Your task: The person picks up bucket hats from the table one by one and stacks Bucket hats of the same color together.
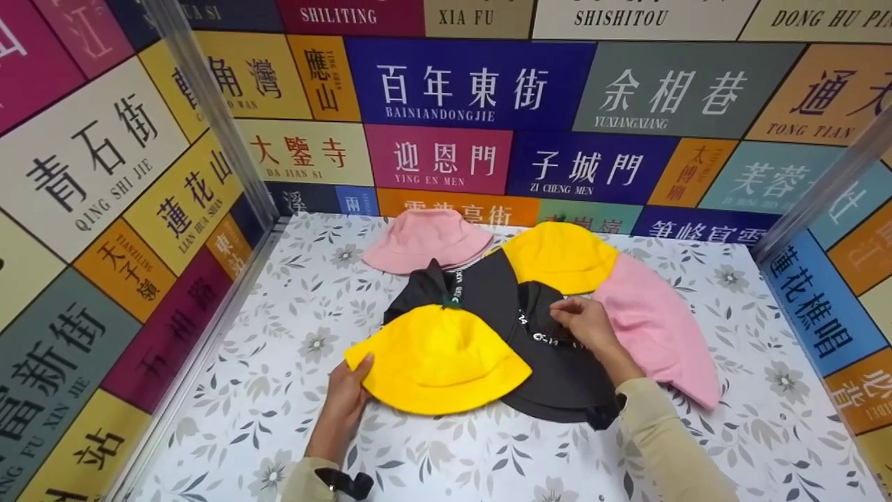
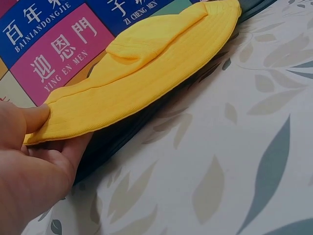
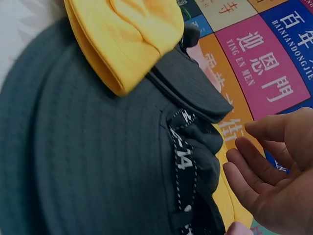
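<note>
My left hand (image 1: 346,385) pinches the brim edge of a yellow bucket hat (image 1: 439,359), thumb on top and fingers beneath, as the left wrist view shows. That hat lies over a black hat (image 1: 418,287) with a lettered ribbon. My right hand (image 1: 589,322) hovers over a second black hat (image 1: 564,383), which has a wide brim and a lettered band. In the right wrist view its fingers (image 3: 252,164) are loosely bent, apart from the hat, and hold nothing.
Behind lie a pink bucket hat (image 1: 428,240) and another yellow hat (image 1: 561,254). A larger pink hat (image 1: 662,328) is at the right, partly under my right forearm. Sign-printed panels (image 1: 446,84) wall in the flower-patterned table (image 1: 237,418).
</note>
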Tool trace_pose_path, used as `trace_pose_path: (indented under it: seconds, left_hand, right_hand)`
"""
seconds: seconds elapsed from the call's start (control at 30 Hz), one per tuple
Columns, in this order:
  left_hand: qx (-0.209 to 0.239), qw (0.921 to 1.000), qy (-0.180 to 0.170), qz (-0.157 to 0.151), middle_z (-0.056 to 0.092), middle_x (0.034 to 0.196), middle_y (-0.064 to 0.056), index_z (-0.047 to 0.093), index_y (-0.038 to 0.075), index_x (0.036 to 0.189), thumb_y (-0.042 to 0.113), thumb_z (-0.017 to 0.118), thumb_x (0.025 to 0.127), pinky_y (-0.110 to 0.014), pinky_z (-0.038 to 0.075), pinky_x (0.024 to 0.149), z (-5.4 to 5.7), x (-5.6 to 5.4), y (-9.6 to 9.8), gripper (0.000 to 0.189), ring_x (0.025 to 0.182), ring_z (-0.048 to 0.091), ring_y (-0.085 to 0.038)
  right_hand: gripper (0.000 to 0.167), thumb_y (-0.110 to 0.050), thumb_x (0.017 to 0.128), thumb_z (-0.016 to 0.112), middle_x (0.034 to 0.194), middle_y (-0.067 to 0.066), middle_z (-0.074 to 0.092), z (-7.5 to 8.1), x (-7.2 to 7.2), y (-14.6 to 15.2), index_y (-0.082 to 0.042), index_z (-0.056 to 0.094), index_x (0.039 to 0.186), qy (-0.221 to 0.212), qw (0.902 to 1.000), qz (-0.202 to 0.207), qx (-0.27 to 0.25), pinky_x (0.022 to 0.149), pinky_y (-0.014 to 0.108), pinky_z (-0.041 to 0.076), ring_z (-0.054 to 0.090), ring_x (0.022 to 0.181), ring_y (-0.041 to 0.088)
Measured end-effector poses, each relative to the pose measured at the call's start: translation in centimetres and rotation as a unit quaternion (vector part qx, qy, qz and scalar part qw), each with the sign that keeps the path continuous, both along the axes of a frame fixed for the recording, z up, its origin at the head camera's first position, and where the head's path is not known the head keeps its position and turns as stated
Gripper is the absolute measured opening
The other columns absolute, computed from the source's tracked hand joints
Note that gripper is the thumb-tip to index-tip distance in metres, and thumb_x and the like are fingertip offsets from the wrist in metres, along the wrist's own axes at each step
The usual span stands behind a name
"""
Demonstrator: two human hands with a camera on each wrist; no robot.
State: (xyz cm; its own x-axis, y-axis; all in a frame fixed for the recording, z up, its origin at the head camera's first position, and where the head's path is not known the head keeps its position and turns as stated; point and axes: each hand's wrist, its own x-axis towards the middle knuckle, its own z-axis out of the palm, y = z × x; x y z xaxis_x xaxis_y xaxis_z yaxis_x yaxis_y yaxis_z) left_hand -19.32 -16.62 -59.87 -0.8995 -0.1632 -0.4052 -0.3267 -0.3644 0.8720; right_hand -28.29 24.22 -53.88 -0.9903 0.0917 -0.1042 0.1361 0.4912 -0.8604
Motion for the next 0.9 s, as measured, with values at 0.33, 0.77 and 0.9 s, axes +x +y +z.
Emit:
trace_pose_path:
  seconds: [0.33, 0.77, 0.9]
  left_hand:
    - [-0.011, 0.9999, -0.004, -0.001, 0.059, 0.135, -0.012, 0.044, 0.002, 0.146, 0.029, 0.058, 0.102, -0.025, 0.056, 0.09, 0.0, 0.0, -0.3, 0.052, 0.109, 0.062, -0.014]
    - [-0.004, 0.9999, -0.006, 0.012, 0.06, 0.133, -0.012, 0.046, 0.001, 0.145, 0.029, 0.061, 0.1, -0.025, 0.056, 0.09, -0.1, -0.1, -0.6, 0.054, 0.107, 0.063, -0.014]
    - [0.003, 0.9999, -0.006, 0.016, 0.06, 0.134, -0.012, 0.046, 0.001, 0.144, 0.027, 0.061, 0.101, -0.026, 0.056, 0.09, -0.2, 0.1, -0.6, 0.053, 0.108, 0.063, -0.014]
  right_hand:
    - [0.036, -0.01, 0.103, 0.048, 0.1, 0.005, 0.072, 1.4, -3.0, 2.4, 0.007, 0.048, 0.135, -0.149, 0.9338, -0.035, -0.323, 0.114, 0.037, 0.044, 0.069, 0.1, 0.016]
    - [0.077, -0.027, 0.1, 0.052, 0.148, 0.013, 0.029, 1.5, -5.7, 2.2, -0.003, 0.007, 0.158, -0.22, 0.8674, -0.182, -0.407, 0.123, 0.034, 0.03, 0.033, 0.138, 0.025]
    - [0.075, -0.029, 0.1, 0.051, 0.157, 0.011, 0.022, 1.3, -6.0, 2.1, -0.009, 0.011, 0.159, -0.221, 0.8478, -0.201, -0.438, 0.124, 0.034, 0.028, 0.029, 0.143, 0.024]
